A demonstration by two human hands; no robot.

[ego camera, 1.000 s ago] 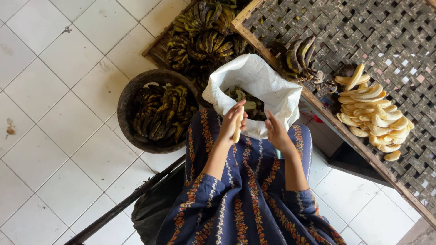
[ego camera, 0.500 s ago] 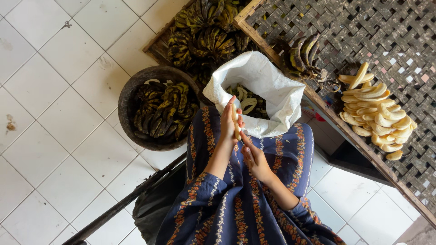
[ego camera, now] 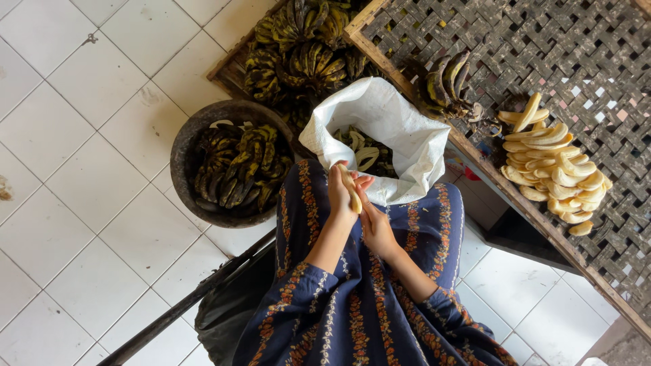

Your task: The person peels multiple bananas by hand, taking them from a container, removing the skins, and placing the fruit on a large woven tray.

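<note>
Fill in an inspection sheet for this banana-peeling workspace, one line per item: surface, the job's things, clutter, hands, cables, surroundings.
Surface: white tiled floor; woven bamboo tray to the right.
Job's things: peeled banana held over the lap; white sack holding peels; pile of peeled bananas on the tray.
Clutter: dark round basket of unpeeled bananas; more bunches in a wooden crate.
Hands: left hand grips the banana; right hand touches it from below.
Cables: nothing seen.
Surroundings: dark pole slanting across the floor; no other people seen.
</note>
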